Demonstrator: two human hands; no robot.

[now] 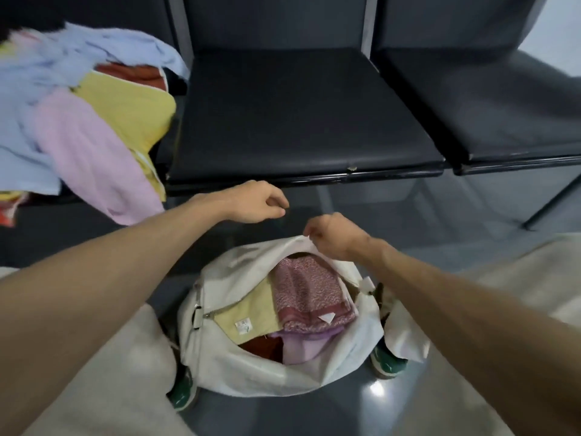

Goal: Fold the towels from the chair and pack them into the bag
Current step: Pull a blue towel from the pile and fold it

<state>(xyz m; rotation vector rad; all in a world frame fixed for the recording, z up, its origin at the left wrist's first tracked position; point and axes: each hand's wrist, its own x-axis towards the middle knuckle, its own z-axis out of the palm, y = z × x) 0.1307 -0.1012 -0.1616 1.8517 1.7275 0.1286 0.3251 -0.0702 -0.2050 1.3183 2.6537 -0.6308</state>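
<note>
A white bag (251, 369) stands open on the floor between my feet. Inside lie folded towels: a dusty pink patterned one (309, 294) on top, a yellow one (251, 313), a lilac one (301, 344) and a dark red one (261, 343). My right hand (333, 236) pinches the bag's far rim and holds it up. My left hand (254, 204) hovers just above and left of the bag, fingers loosely curled, holding nothing. A loose pile of towels (78, 121), light blue, lilac, yellow and red, lies on the left chair seat.
A row of black padded chairs runs across the top; the middle seat (295, 121) and the right seat (490, 105) bear nothing. My knees in light trousers frame the bag, with green-and-white shoes (388, 361) on the shiny grey floor.
</note>
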